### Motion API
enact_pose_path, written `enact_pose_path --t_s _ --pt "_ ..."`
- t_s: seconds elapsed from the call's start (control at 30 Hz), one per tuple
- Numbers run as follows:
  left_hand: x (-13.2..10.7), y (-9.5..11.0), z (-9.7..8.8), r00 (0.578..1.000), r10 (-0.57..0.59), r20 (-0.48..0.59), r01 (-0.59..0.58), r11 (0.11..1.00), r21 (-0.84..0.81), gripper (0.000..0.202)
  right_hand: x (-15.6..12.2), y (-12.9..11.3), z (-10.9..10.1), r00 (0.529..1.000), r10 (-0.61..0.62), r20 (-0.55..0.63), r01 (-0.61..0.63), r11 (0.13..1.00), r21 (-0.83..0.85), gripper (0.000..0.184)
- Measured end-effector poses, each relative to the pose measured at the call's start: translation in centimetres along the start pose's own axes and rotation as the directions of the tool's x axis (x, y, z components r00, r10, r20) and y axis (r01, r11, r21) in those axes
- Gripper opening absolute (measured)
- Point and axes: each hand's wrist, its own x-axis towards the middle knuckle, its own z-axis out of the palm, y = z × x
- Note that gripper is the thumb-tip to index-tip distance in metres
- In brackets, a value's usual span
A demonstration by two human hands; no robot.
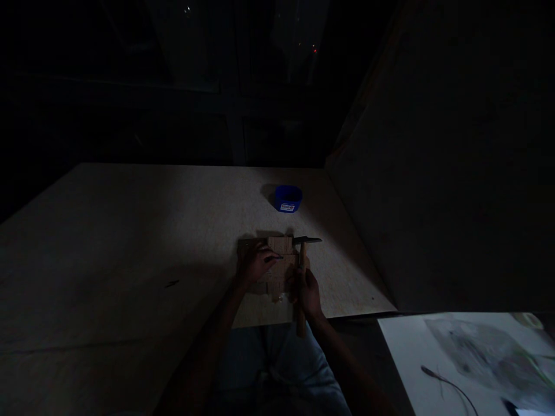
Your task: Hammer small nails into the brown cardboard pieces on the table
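Note:
The scene is very dark. A small wooden block assembly lies on a pale board table near its front edge. My left hand rests on the wood with fingers pinched on a thin dark thing, perhaps a nail. My right hand is closed round the wooden handle of a hammer, whose metal head lies just right of the wood's top edge.
A small blue tub stands farther back on the table. A large dark panel rises along the right side. A white sheet with a cable lies at lower right. My legs show below the table edge.

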Motion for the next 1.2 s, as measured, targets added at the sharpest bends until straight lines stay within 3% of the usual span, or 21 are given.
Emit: enact_pose_path --t_s 0.27,0.4,0.57,0.7,0.87,0.93,1.1,1.2 --pt "0.0 1.1 -0.9 0.999 -0.032 -0.014 0.033 0.999 0.029 0.015 0.0 0.3 -0.1 1.0 -0.017 -0.004 0.017 1.0 -0.024 0.053" --pt "-1.7 1.1 -1.8 0.988 -0.083 -0.129 0.092 0.993 0.069 0.03 -0.2 -0.1 0.0 1.0 -0.002 0.015 0.002 0.999 0.046 0.051" --pt "-6.1 -0.6 -4.2 0.92 -0.169 -0.355 0.22 0.97 0.108 0.037 -0.5 0.0 -0.7 0.999 -0.008 0.045 0.002 0.992 0.126 0.05" --pt "-11.2 -3.6 -7.7 0.833 -0.269 -0.484 0.387 0.908 0.161 0.034 -0.8 0.4 -1.4 0.999 -0.037 0.037 0.031 0.989 0.143 0.048" --pt "-18.8 -7.7 -12.8 0.746 -0.373 -0.552 0.572 0.783 0.243 0.034 -1.2 0.5 -1.6 0.998 -0.052 0.029 0.047 0.986 0.162 0.046" --pt "-21.1 -8.7 -14.0 0.745 -0.391 -0.54 0.593 0.76 0.268 0.03 -1.2 0.5 -1.6 0.998 -0.056 0.022 0.052 0.987 0.152 0.046" --pt "-22.7 -9.2 -14.7 0.767 -0.399 -0.503 0.577 0.771 0.269 0.025 -1.3 0.5 -1.7 0.998 -0.056 0.023 0.052 0.989 0.138 0.046" --pt "-22.1 -9.0 -14.6 0.733 -0.433 -0.524 0.599 0.776 0.196 0.022 -1.4 0.4 -1.6 0.998 -0.06 0.026 0.056 0.987 0.148 0.046"
